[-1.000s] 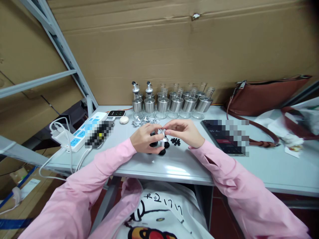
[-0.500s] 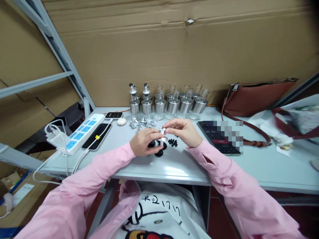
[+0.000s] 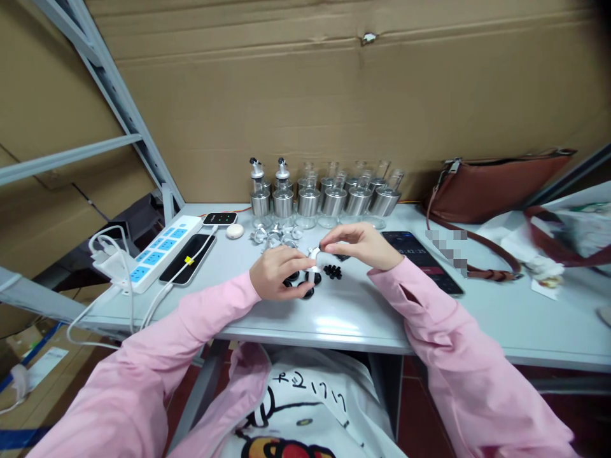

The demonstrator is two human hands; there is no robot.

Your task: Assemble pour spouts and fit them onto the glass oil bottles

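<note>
Between thumb and fingers, my left hand [image 3: 282, 272] holds a silver bottle pourer [image 3: 314, 275]. My right hand [image 3: 361, 246] pinches a small black cap [image 3: 323, 247] by the pourer's upper tip; whether the cap touches it is hard to tell. Beneath my left hand lie round black stoppers [image 3: 309, 292], partly hidden. Several small black caps [image 3: 333, 272] form a group on the table between my hands. Behind my left hand is a cluster of silver pourer tops [image 3: 273, 238]. Two bottles at the back left carry pourers with black tips [image 3: 282, 166].
Rows of glass bottles with steel sleeves [image 3: 334, 202] stand along the cardboard backing. Left are a power strip [image 3: 153, 257], a phone [image 3: 188, 261] with cables and a white round case [image 3: 234, 231]. Right are another phone [image 3: 422, 262] and a brown bag [image 3: 496, 187].
My right hand has moved slightly right, away from the pourer, and a small black cap now shows at its fingertips. My left hand still holds the pourer in nearly the same place.
</note>
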